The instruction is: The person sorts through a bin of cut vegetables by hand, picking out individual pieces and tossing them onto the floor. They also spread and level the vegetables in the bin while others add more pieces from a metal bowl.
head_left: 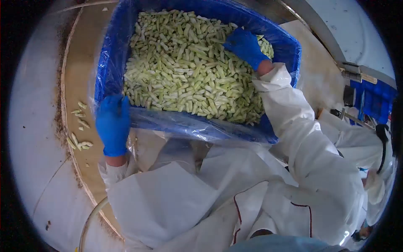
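A large blue tub (184, 122) lined with clear plastic film holds a heap of pale green, stick-shaped cut vegetable pieces (184, 63). In a blue glove, my left hand (112, 122) is closed over the tub's near left corner, on the rim and the film. My right hand (245, 47), also gloved in blue, lies on the heap near the far right side. Its fingers reach left across the pieces, stretched out, and the undersides are hidden. Nothing shows as gripped in it.
Several loose vegetable pieces (79, 122) lie on a brown floor strip (94, 176) left of the tub. A pale hose (88, 222) curves near the lower left. Blue crates (373, 101) stand at the right, where another person in white clothing (357, 143) is partly visible.
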Available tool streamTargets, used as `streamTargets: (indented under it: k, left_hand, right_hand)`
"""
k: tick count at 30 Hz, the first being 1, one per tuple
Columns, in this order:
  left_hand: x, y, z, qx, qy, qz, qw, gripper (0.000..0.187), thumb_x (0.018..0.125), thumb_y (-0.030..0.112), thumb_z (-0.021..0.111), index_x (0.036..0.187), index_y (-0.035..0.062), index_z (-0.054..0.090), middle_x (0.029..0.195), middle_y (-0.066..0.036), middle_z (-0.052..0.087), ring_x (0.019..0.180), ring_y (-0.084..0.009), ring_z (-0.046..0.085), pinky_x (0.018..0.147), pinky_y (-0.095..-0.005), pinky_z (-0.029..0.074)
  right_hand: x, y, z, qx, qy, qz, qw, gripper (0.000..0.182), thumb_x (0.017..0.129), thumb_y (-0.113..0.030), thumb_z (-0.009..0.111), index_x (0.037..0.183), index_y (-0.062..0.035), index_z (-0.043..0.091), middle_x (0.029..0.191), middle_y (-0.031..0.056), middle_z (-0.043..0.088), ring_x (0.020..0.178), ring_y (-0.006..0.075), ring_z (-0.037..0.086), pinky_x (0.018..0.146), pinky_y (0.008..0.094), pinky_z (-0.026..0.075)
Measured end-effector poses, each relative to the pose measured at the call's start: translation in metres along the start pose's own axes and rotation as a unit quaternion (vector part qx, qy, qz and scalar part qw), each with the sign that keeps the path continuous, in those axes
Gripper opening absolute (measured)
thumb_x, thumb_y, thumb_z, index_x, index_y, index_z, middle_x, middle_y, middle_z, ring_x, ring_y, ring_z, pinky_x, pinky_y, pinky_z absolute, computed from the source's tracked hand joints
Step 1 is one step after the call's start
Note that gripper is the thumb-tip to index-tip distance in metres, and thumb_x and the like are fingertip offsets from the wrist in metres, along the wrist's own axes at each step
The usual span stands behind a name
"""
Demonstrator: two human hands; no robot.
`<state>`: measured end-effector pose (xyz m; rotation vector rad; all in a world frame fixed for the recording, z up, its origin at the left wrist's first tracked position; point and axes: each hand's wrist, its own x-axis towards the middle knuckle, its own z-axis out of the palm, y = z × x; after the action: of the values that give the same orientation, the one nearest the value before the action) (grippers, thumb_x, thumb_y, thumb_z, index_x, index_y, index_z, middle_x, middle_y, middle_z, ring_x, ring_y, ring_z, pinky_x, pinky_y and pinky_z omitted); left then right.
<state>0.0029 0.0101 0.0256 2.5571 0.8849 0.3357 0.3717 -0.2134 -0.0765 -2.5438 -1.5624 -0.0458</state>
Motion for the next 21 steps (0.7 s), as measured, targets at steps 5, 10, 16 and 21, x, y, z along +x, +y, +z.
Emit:
streamTargets:
  k: [5,10,16,21]
  left_hand:
    - [0.018,0.06,0.004,0.01,-0.026,0.187,0.982,0.032,0.08,0.014,0.065,0.111,0.008,0.062,0.112,-0.015,0.06,0.103,-0.0316,0.056,0.089,-0.0385,0.045]
    - [0.016,0.104,0.029,0.016,-0.112,0.301,0.947,0.026,0.078,0.018,0.06,0.103,0.0089,0.062,0.096,-0.013,0.06,0.093,-0.0322,0.055,0.079,-0.0416,0.045]
    - [0.0,0.086,0.033,-0.046,-0.153,0.355,0.921,0.009,0.075,0.013,0.059,0.08,0.0075,0.054,0.07,-0.006,0.048,0.066,-0.0252,0.049,0.056,-0.0388,0.04]
    - [-0.006,0.087,0.017,-0.478,-0.129,0.245,0.833,0.024,0.079,0.016,0.062,0.097,0.001,0.06,0.089,-0.015,0.06,0.082,-0.0294,0.058,0.066,-0.0392,0.048]
  right_hand:
    - [-0.023,-0.048,-0.04,0.091,0.047,-0.08,0.992,0.023,0.079,-0.03,0.066,0.088,-0.0088,0.068,0.095,0.0126,0.063,0.085,0.0338,0.059,0.075,0.0427,0.047]
    - [-0.065,-0.155,-0.101,0.285,-0.062,-0.092,0.952,0.019,0.086,-0.022,0.056,0.098,-0.0099,0.064,0.096,0.0133,0.062,0.084,0.0351,0.059,0.071,0.0442,0.047]
    - [-0.081,-0.174,-0.103,0.379,-0.117,-0.074,0.915,0.022,0.09,-0.024,0.055,0.104,-0.0074,0.061,0.089,0.0119,0.061,0.078,0.0314,0.058,0.071,0.0387,0.046]
    - [-0.095,-0.196,-0.106,0.682,-0.046,-0.023,0.73,0.013,0.092,-0.016,0.054,0.091,-0.0039,0.058,0.075,0.0084,0.054,0.067,0.0226,0.053,0.062,0.0323,0.043]
